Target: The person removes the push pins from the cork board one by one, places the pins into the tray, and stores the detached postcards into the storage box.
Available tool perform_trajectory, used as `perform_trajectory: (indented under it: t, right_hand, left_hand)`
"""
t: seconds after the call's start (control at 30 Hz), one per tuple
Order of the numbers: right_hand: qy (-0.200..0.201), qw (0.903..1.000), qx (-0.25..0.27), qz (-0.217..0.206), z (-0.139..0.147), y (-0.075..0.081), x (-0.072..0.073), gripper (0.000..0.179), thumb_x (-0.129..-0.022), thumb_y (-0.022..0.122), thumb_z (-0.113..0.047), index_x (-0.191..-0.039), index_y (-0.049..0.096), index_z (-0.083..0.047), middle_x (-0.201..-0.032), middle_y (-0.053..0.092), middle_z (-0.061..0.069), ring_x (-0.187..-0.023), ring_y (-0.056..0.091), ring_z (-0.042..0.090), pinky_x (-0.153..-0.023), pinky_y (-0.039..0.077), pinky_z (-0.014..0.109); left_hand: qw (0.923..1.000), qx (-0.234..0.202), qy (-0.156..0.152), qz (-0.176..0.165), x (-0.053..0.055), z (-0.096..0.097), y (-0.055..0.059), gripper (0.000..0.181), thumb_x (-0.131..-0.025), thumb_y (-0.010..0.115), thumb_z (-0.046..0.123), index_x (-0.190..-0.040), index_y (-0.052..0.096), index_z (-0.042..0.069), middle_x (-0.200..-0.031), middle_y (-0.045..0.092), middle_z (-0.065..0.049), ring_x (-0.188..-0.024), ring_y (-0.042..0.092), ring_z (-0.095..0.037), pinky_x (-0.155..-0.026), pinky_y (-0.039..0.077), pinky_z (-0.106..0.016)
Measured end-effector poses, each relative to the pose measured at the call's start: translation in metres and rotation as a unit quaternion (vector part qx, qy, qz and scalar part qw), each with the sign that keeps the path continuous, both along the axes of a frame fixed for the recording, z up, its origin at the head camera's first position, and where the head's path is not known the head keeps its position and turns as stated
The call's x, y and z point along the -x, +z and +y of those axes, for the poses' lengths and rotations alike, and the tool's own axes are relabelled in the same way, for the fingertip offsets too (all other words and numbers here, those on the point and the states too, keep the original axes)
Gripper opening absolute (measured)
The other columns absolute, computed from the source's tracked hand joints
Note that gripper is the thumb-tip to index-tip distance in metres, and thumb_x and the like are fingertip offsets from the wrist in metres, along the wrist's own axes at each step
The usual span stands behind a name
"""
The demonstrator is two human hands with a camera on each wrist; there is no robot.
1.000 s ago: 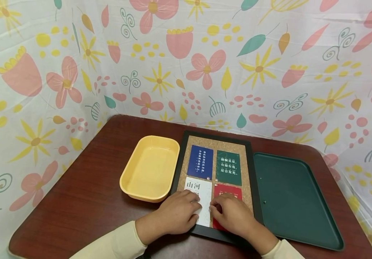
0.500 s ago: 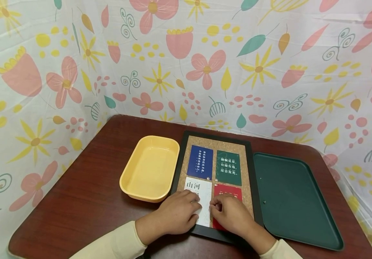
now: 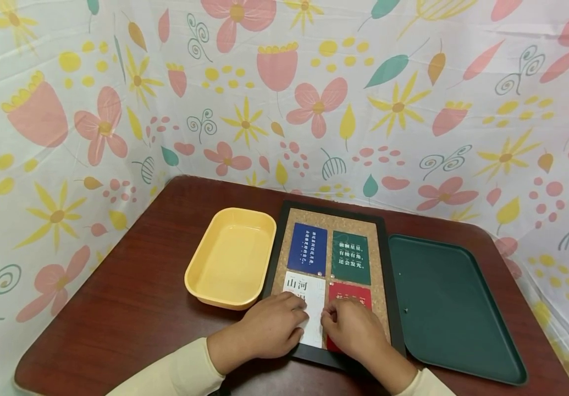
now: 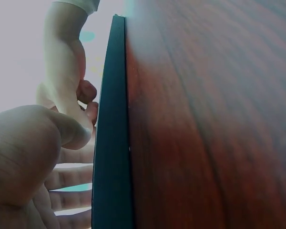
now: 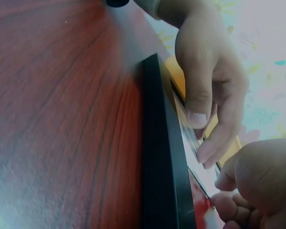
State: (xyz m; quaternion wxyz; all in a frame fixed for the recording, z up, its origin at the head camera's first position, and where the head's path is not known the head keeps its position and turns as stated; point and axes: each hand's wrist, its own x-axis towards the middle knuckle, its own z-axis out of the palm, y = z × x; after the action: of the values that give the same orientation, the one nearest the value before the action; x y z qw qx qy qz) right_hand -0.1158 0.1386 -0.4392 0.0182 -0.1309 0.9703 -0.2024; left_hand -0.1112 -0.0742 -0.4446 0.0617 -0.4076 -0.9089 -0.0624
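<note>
A cork board in a black frame bears a blue card, a green card, a white card and a red card, all with printed writing. My left hand rests on the white card's left side, fingers fairly straight. Over the red card, my right hand has its fingers curled, thumb and index tips together at the white card's right edge. In the right wrist view, the right hand's fingertips meet close over the cards; I cannot tell what is between them.
A yellow tray stands left of the board. On the right lies a dark green tray with a tiny shiny piece near its left edge. A flower-patterned curtain hangs behind the brown table.
The head view has shifted slightly. My right forearm has swung a little to the left, while its fingertips and my left hand keep their places on the board.
</note>
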Motion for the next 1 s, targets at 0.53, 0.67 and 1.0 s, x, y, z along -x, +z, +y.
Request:
perform_trajectory:
  t: [0.53, 0.67, 1.0]
  right_hand:
    - [-0.051, 0.9943, 0.080, -0.049, -0.0057, -0.0002, -0.0007, 0.018, -0.092, 0.066, -0.014, -0.074, 0.069, -0.015, -0.059, 0.054, -0.007, -0.055, 0.048, 0.011, -0.051, 0.039, 0.031]
    - [-0.059, 0.9918, 0.091, -0.068, -0.0081, 0.0008, 0.0005, 0.020, -0.093, 0.065, -0.015, -0.073, 0.069, -0.015, -0.061, 0.056, -0.006, -0.058, 0.050, 0.013, -0.052, 0.041, 0.032]
    - [-0.074, 0.9959, 0.019, -0.050, -0.0102, 0.0072, -0.0011, 0.035, -0.091, 0.063, -0.019, -0.057, 0.054, -0.020, -0.050, 0.043, -0.005, -0.050, 0.040, 0.013, -0.044, 0.024, 0.032]
  left_hand:
    - [0.9999, 0.002, 0.008, 0.007, -0.0008, 0.0017, 0.0009, 0.014, -0.097, 0.066, 0.029, -0.101, 0.075, 0.018, -0.115, 0.067, 0.001, -0.112, 0.061, -0.014, -0.094, 0.051, -0.030]
    - [0.9999, 0.007, 0.009, 0.008, -0.0010, 0.0010, 0.0014, 0.015, -0.097, 0.066, 0.029, -0.103, 0.075, 0.018, -0.115, 0.067, 0.001, -0.112, 0.060, -0.014, -0.095, 0.050, -0.029]
    - [0.9997, 0.006, 0.011, 0.021, -0.0001, -0.0001, -0.0002, 0.015, -0.097, 0.065, 0.028, -0.100, 0.073, 0.015, -0.115, 0.066, -0.001, -0.112, 0.060, -0.016, -0.101, 0.045, -0.026]
